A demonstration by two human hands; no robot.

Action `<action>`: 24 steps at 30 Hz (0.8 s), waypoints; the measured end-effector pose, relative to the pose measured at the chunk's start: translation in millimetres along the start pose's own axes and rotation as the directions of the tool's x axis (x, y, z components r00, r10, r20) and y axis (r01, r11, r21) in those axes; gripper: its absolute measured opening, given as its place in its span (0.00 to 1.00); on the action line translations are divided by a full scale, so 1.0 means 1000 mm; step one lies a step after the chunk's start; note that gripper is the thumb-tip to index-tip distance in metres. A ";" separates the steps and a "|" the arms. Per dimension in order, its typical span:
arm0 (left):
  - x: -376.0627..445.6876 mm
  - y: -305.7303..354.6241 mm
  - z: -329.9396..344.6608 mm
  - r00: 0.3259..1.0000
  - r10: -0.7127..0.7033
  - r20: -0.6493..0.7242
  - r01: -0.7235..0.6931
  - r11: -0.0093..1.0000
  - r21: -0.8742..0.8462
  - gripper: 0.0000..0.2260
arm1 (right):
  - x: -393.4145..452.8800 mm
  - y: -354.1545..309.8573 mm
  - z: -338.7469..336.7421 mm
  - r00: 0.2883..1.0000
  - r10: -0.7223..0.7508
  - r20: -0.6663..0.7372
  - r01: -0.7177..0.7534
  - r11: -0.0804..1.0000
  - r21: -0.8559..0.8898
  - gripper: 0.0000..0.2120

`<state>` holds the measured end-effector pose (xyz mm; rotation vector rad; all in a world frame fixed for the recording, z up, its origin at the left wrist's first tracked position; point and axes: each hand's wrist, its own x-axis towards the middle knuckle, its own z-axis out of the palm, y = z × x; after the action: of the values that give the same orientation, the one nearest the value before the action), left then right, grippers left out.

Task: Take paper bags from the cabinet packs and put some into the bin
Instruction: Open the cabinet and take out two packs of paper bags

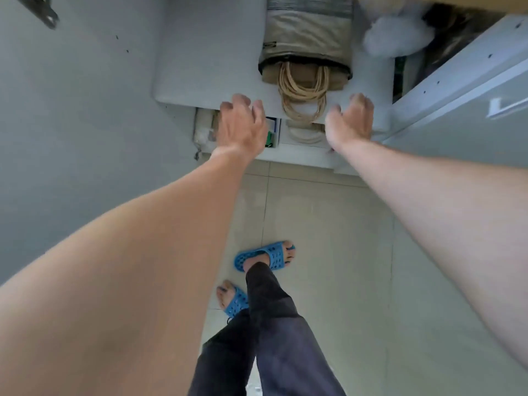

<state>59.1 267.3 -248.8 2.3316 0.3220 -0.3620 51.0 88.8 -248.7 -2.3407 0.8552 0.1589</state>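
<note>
A pack of brown paper bags [305, 44] lies on a white cabinet shelf [208, 61], wrapped in clear plastic. Its beige cord handles [303, 92] hang over the shelf's front edge. My left hand [243, 124] reaches in just left of the handles, fingers apart, holding nothing. My right hand [350, 121] is just right of the handles, also with spread fingers and nothing in it. Neither hand touches the pack. More cord handles [303, 135] show on the shelf below. No bin is in view.
An open cabinet door [463, 110] stands at the right, a grey wall [71, 110] at the left. White soft packaging [397, 35] sits right of the pack. Small boxes [271, 132] lie on the lower shelf. My feet in blue slippers [263, 258] stand on the tiled floor.
</note>
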 end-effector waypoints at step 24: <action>0.094 0.011 0.039 0.951 -0.280 0.132 0.291 0.954 -0.073 0.29 | 0.050 0.027 0.038 0.925 0.242 0.293 -0.339 0.872 0.352 0.56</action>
<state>143.2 244.0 -301.2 2.1638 0.6077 -0.6130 77.3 68.6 -308.6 -1.7617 1.0105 0.3541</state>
